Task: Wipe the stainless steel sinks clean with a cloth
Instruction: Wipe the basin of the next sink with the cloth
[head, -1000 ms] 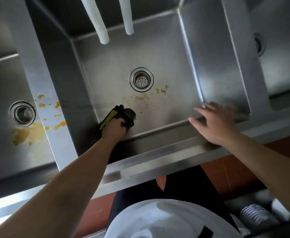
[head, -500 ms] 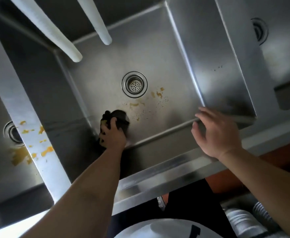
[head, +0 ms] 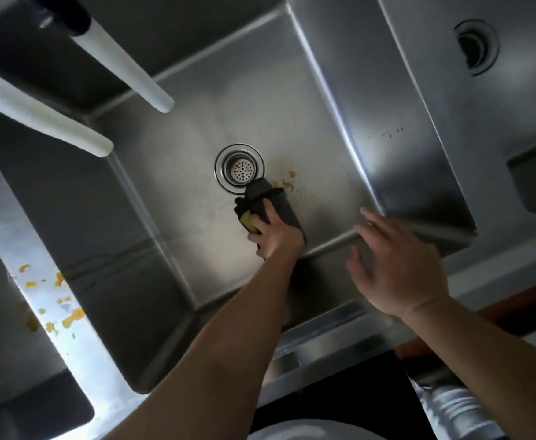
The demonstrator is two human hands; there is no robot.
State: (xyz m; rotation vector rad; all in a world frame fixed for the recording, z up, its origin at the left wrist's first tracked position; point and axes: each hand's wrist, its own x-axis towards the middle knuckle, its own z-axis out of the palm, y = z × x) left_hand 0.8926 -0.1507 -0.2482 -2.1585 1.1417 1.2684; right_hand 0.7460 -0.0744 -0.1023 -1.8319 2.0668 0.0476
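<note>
The cloth (head: pixel 268 201) is dark grey with a yellow patch, bunched up on the floor of the middle sink (head: pixel 177 198), its tip touching the drain strainer (head: pixel 239 168). Left hand (head: pixel 276 238) grips it, fingers curled round. Right hand (head: pixel 393 268) hovers spread near the front wall. Yellow splatters (head: pixel 287 181) just right of the drain, more on the divider (head: pixel 53 300) far left. Two white spouts (head: pixel 126 68) hang behind the drain.

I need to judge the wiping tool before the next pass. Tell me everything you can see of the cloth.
The cloth is dark grey and soft-looking, bunched into a wad, with a yellow patch at its near left side. It lies pressed on the sink floor, its far edge at the drain rim, beside the orange spots. The left hand grips its near end. Nothing else touches it.
</note>
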